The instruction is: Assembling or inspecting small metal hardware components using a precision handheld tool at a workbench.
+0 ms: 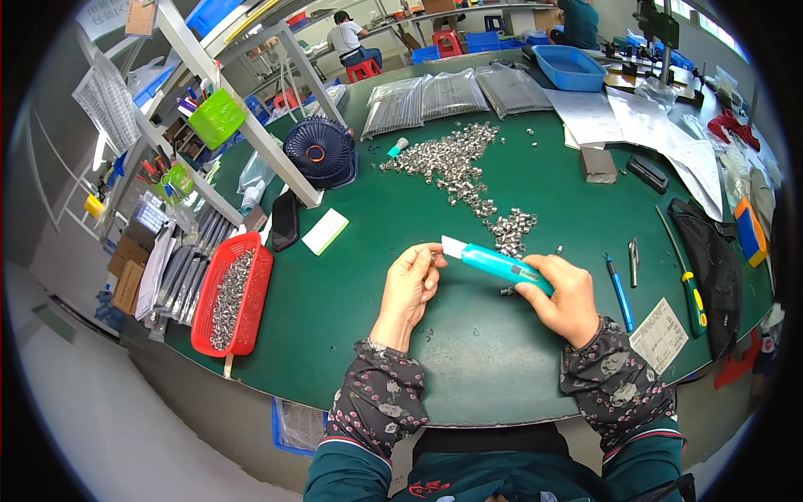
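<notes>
We hold the teal utility knife in our right hand, grip wrapped fully around its body, with the pale blade end pointing left toward our left hand. The left-hand grip is pinched shut on a small metal part at the fingertips; the part is too small to tell its shape. Both hands hover above the green counter, just in front of a scatter of loose metal parts.

Hazards, as we judge them:

- The blade end sits just beside the left fingertips. A slip of the knife would drive the edge into them.
- The pinched part is tiny and smooth-looking. Pressure from the blade may flick it out of the grip and onto the counter among the loose parts.
- The red basket of parts rests at the counter's left edge, well apart from both hands; we see little risk there.
</notes>
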Demonstrator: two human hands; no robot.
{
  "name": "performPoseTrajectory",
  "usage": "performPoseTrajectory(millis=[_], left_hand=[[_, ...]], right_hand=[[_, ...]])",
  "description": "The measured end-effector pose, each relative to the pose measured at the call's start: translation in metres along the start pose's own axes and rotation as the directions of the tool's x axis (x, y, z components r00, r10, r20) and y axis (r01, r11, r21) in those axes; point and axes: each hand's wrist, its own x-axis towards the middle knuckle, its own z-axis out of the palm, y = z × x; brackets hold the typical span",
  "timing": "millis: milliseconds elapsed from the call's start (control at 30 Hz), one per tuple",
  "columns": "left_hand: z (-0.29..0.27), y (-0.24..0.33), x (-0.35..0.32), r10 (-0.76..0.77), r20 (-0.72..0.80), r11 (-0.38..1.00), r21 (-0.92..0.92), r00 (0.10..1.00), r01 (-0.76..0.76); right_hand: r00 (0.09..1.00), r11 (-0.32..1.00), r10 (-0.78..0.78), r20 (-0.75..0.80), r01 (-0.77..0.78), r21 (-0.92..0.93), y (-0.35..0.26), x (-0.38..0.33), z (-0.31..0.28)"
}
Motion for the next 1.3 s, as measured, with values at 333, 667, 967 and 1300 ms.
performPoseTrajectory(millis=[333, 667, 967, 1300], left_hand=[[-0.005, -0.002, 0.002, -0.011, 0.022, 0.993, -0.120, 1.000, 0.013], [-0.003, 0.000, -0.001, -0.091, 0.015, 0.991, -0.093, 0.996, 0.092], [0.000, 0.003, -0.001, -0.073, -0.005, 0.986, -0.151, 0.997, 0.071], [-0.010, -0.002, 0.001, -0.034, 0.050, 0.982, -0.184, 0.998, 0.042]], right_hand=[[0.967, 0.978, 0.160, 0.197, -0.182, 0.103, 0.007, -0.003, 0.003], [0.992, 0.999, 0.040, 0.116, -0.042, 0.014, 0.000, -0.003, -0.001], [0.998, 0.996, 0.054, 0.024, -0.056, 0.065, 0.005, -0.001, 0.002], [0.946, 0.962, 0.224, 0.234, -0.253, 0.103, 0.004, -0.001, 0.001]])
